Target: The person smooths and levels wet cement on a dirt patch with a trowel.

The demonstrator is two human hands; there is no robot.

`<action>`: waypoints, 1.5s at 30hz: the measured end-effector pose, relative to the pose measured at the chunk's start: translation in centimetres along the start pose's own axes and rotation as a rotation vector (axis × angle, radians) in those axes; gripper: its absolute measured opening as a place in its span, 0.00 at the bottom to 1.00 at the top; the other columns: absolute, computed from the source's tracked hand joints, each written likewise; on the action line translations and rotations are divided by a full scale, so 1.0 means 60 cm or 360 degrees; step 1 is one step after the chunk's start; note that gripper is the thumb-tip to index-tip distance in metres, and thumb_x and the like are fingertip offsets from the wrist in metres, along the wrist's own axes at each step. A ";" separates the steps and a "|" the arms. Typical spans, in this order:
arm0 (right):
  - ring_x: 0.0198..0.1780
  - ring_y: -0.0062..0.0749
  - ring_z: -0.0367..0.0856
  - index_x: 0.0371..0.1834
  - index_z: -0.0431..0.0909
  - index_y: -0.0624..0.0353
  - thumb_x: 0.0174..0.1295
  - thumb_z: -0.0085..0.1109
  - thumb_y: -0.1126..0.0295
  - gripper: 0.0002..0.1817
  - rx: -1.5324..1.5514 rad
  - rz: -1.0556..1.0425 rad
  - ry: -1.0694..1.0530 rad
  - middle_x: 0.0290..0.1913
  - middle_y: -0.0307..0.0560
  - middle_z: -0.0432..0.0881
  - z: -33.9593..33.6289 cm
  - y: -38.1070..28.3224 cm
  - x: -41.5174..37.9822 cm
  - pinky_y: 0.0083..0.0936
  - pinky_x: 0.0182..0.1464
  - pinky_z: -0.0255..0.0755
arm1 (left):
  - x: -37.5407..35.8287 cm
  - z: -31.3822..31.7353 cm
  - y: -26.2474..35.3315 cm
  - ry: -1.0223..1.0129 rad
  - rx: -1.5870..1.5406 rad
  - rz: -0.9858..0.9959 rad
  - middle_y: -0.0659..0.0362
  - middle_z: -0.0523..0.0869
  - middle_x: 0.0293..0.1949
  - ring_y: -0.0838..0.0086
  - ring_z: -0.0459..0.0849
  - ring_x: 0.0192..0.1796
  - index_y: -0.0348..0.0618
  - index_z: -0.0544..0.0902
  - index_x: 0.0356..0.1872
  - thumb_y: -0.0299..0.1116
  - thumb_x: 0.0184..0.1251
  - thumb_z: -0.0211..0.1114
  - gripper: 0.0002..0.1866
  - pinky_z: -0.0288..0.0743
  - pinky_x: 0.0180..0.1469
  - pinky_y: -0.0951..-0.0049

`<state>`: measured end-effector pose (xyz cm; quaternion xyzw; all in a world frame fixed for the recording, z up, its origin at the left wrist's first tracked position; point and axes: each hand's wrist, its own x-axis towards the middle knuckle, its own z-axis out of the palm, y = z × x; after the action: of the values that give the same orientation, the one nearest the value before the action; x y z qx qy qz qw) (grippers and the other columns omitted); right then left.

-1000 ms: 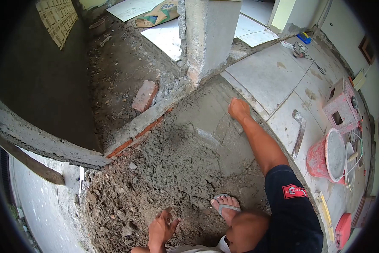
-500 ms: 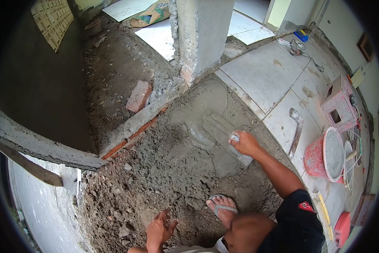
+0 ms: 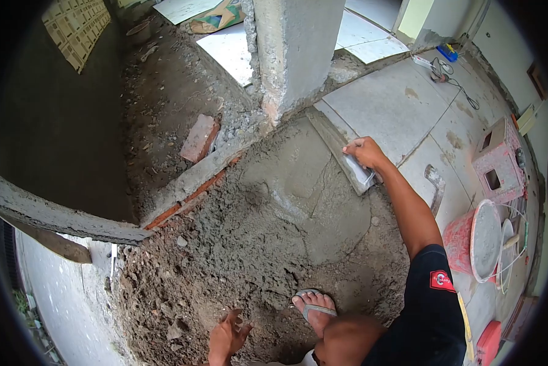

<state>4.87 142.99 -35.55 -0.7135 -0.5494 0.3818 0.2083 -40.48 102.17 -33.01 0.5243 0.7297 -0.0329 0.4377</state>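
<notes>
My right hand is closed round the handle of a long, mortar-smeared plastering float. The float lies slantwise along the edge of the tiled floor, at the right side of the wet grey mortar. Smooth patches show in the mortar near the pillar, and rougher lumps lie towards me. My left hand is empty, its fingers curved and apart, low in the view over the loose soil. My sandalled foot stands at the mortar's near edge.
A concrete pillar rises beyond the mortar. Along the left runs a low brick-and-concrete edge, with a broken brick behind it. Pale tiles on the right hold a red bucket, a pinkish box and a corded tool.
My right hand has carried the float up and to the right, from the middle of the mortar to the tile edge. My left hand has shifted slightly down.
</notes>
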 end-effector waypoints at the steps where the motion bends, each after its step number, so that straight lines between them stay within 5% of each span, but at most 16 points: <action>1: 0.38 0.34 0.86 0.41 0.91 0.64 0.62 0.74 0.56 0.19 -0.0028 0.0064 -0.0025 0.34 0.51 0.90 -0.001 -0.003 0.003 0.33 0.46 0.78 | 0.002 0.007 -0.001 -0.0005 0.0008 -0.0009 0.53 0.92 0.47 0.61 0.92 0.46 0.45 0.79 0.66 0.52 0.70 0.71 0.31 0.84 0.49 0.59; 10: 0.44 0.43 0.88 0.43 0.92 0.61 0.60 0.73 0.54 0.20 -0.0239 -0.0407 -0.0030 0.41 0.56 0.92 0.017 0.027 0.036 0.35 0.52 0.78 | 0.035 0.044 -0.015 0.0015 0.0034 0.0019 0.51 0.92 0.45 0.60 0.92 0.44 0.43 0.79 0.66 0.52 0.69 0.73 0.32 0.84 0.49 0.59; 19: 0.44 0.42 0.89 0.41 0.91 0.65 0.61 0.72 0.54 0.21 -0.0123 -0.0090 -0.0060 0.39 0.59 0.91 0.017 -0.007 0.070 0.34 0.52 0.79 | 0.044 0.051 -0.010 0.0003 0.0054 -0.0034 0.52 0.92 0.45 0.61 0.92 0.43 0.44 0.79 0.66 0.53 0.69 0.73 0.32 0.84 0.49 0.60; 29: 0.39 0.41 0.88 0.40 0.91 0.65 0.61 0.72 0.57 0.19 -0.0180 -0.0180 -0.0058 0.36 0.55 0.91 0.024 -0.026 0.059 0.35 0.48 0.78 | 0.041 0.049 -0.008 -0.0019 0.0034 -0.0082 0.53 0.92 0.47 0.62 0.92 0.44 0.46 0.79 0.68 0.54 0.69 0.72 0.33 0.84 0.49 0.61; 35: 0.28 0.35 0.82 0.37 0.91 0.66 0.62 0.73 0.56 0.19 -0.0081 -0.0021 -0.0065 0.30 0.52 0.88 0.020 -0.023 0.086 0.33 0.34 0.75 | 0.043 0.051 -0.013 -0.0014 0.0024 -0.0056 0.52 0.93 0.47 0.61 0.93 0.44 0.45 0.80 0.67 0.53 0.68 0.73 0.32 0.85 0.49 0.60; 37: 0.18 0.23 0.68 0.35 0.89 0.63 0.65 0.72 0.56 0.17 0.0058 0.0030 -0.0172 0.20 0.38 0.76 0.017 -0.020 0.093 0.31 0.22 0.60 | 0.047 0.052 -0.012 -0.0021 0.0006 -0.0054 0.52 0.93 0.47 0.61 0.93 0.44 0.45 0.80 0.66 0.52 0.68 0.73 0.32 0.85 0.49 0.60; 45: 0.16 0.24 0.68 0.33 0.89 0.62 0.64 0.73 0.60 0.14 -0.0020 0.0158 -0.0163 0.17 0.39 0.75 -0.025 0.028 -0.024 0.31 0.21 0.61 | 0.039 0.034 -0.013 0.0074 -0.0021 0.0040 0.52 0.92 0.45 0.58 0.92 0.43 0.45 0.80 0.66 0.50 0.68 0.73 0.31 0.84 0.50 0.59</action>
<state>6.95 141.29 -35.39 -0.7207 -0.5257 0.4240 0.1563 -40.05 102.53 -36.17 0.5312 0.7332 -0.0103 0.4244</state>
